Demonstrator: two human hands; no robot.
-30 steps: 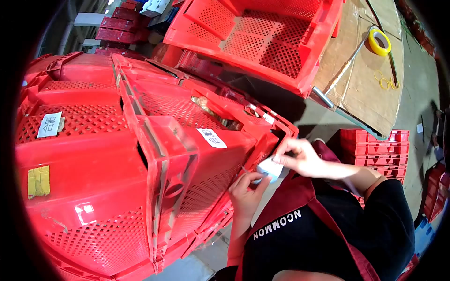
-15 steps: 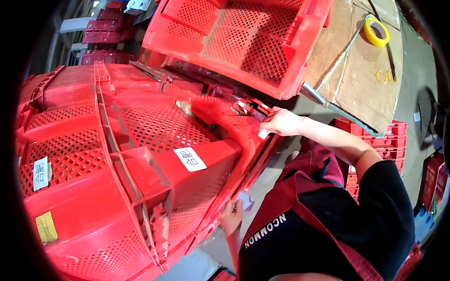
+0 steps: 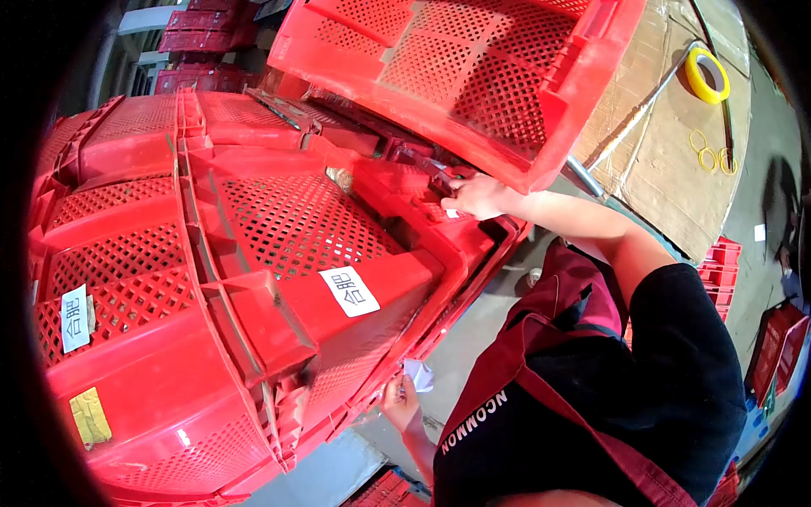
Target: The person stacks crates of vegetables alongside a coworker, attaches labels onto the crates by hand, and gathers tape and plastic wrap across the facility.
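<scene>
My right hand (image 3: 477,196) reaches over a red crate tucked below the upper one, its fingers curled. A small white slip (image 3: 453,214) shows at its fingertips, partly covered by the hand. Lower down, my left hand (image 3: 400,406) is closed on a crumpled white paper (image 3: 418,375) beside the side wall of a red crate (image 3: 384,275) with a lattice panel. That crate carries a white label (image 3: 349,291) with dark handwritten characters. The inside of the crate under my right hand is mostly hidden.
An open red crate (image 3: 541,169) sits tilted above my right hand. On the cardboard (image 3: 667,160) at right lie a yellow tape roll (image 3: 716,76), yellow rubber bands (image 3: 704,156) and a metal-headed tool (image 3: 585,176). More red crates (image 3: 203,38) stand at the back left.
My right hand has moved left and inward over the crate, carrying the white slip. My left hand, with its paper, has shifted slightly left and down. The whole view has shifted a little.
</scene>
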